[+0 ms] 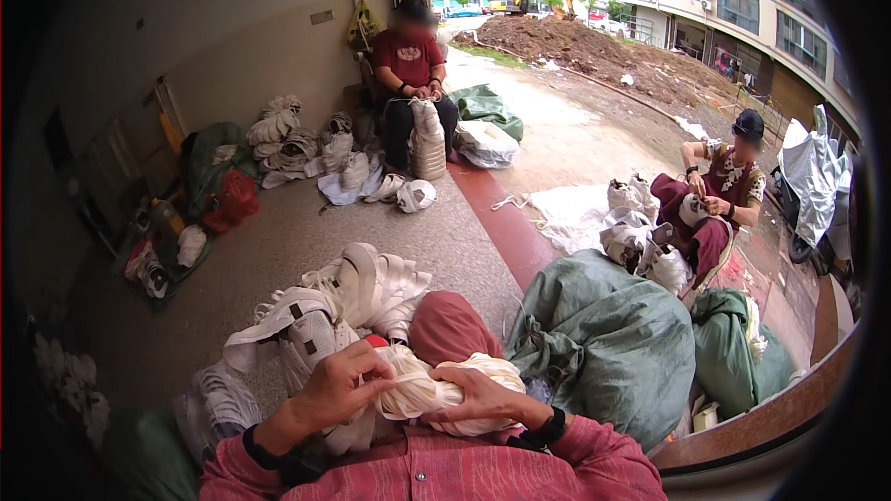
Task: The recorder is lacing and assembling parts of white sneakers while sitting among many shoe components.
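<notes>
Across my lap lies a thick bundle of cream-white laces (405,391), its strands bunched together and narrowed near the middle. My left hand (342,388) pinches strands at the bundle's left end, thumb and forefinger together. Around the right part of the bundle my right hand (483,399) is closed, with the thumb on top. Just beyond my left hand, white shoe uppers (311,327) are heaped, and more stacked uppers (376,292) lean behind them. A dark red clothed knee (453,327) rises behind the bundle.
A large green sack (608,343) bulges at my right, with another green sack (733,353) beyond. One person (408,65) sits at the back wall by a tall stack of uppers (427,139); another person (719,176) works at the right. A red bag (232,201) lies left.
</notes>
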Tool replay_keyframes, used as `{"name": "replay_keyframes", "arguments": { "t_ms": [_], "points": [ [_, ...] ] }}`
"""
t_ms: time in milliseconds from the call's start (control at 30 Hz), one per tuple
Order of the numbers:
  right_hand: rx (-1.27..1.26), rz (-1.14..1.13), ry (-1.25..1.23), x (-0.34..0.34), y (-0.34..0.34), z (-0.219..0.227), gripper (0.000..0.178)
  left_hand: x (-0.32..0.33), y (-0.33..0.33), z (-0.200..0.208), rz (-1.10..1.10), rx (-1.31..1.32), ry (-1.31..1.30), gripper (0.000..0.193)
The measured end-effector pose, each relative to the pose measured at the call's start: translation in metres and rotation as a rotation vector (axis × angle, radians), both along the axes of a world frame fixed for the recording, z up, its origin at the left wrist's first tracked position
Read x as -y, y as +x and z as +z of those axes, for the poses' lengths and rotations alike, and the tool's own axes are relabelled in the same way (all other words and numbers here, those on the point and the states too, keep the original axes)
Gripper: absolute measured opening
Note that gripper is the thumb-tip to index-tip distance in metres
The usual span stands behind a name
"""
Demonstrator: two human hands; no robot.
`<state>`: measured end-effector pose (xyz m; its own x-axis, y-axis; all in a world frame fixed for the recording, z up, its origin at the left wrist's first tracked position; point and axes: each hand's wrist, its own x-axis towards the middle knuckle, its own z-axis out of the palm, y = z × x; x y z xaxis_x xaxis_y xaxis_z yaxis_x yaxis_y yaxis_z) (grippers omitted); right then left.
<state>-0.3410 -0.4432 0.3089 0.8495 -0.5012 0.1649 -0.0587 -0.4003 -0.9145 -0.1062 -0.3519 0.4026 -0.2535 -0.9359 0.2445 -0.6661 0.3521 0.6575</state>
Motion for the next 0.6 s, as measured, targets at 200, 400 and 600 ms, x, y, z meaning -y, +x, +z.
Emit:
{"name": "replay_keyframes", "arguments": {
  "t_ms": [200,400,600],
  "points": [
    [-0.112,-0.032,-0.341,0.005,-0.008,0.003,0.067,-0.018,0.006,0.023,-0.263,-0.593,0.521,0.015],
    [-0.164,-0.495,-0.723,0.019,-0.066,0.027,0.049,-0.045,0.021,0.04,-0.159,-1.21,0.109,0.023],
    [-0.191,-0.632,-0.795,0.018,-0.111,0.038,0.057,-0.058,0.051,0.045,-0.178,-1.278,0.016,0.031]
  ]
}}
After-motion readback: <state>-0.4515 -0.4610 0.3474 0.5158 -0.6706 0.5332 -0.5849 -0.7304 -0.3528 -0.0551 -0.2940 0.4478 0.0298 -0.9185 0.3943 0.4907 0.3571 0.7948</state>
